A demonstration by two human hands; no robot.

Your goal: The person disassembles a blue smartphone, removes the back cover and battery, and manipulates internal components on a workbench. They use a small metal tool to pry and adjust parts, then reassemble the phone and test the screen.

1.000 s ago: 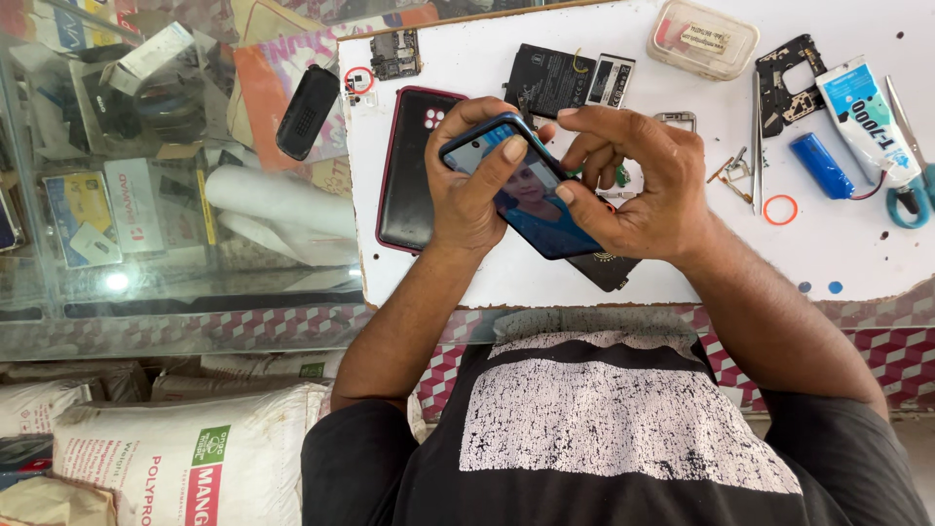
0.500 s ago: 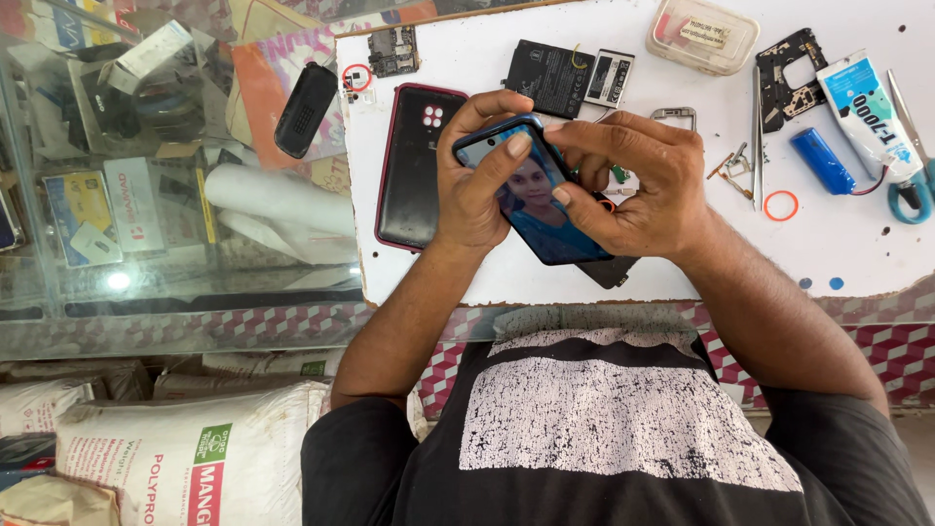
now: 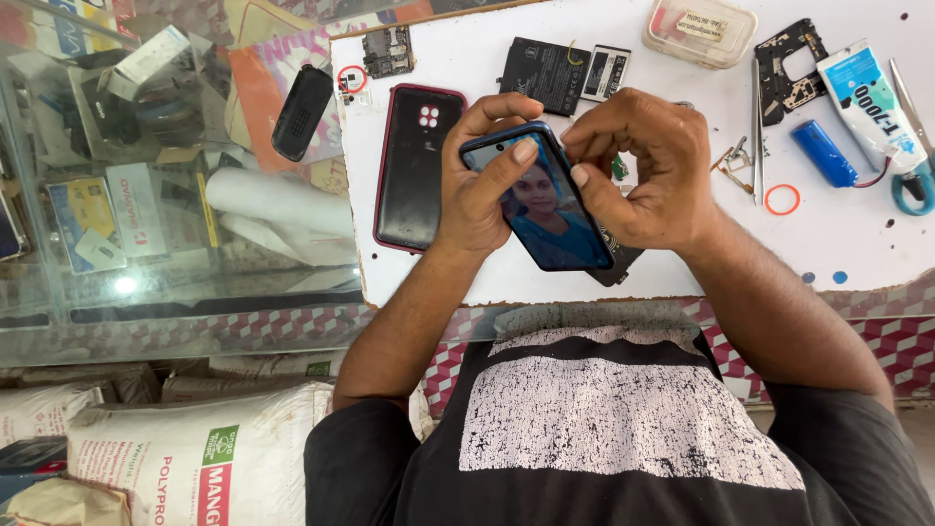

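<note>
Hands: left hand (image 3: 477, 190) wraps the smartphone (image 3: 542, 206), thumb lying across its lit screen; right hand (image 3: 638, 170) curls fingers over the top edge, thumb pressing the glass.
Phone: held tilted just above the white worktop (image 3: 467, 68); glossy, blue-edged, rounded.
Beside: dark maroon-rimmed back cover (image 3: 417, 166), flat.
</note>
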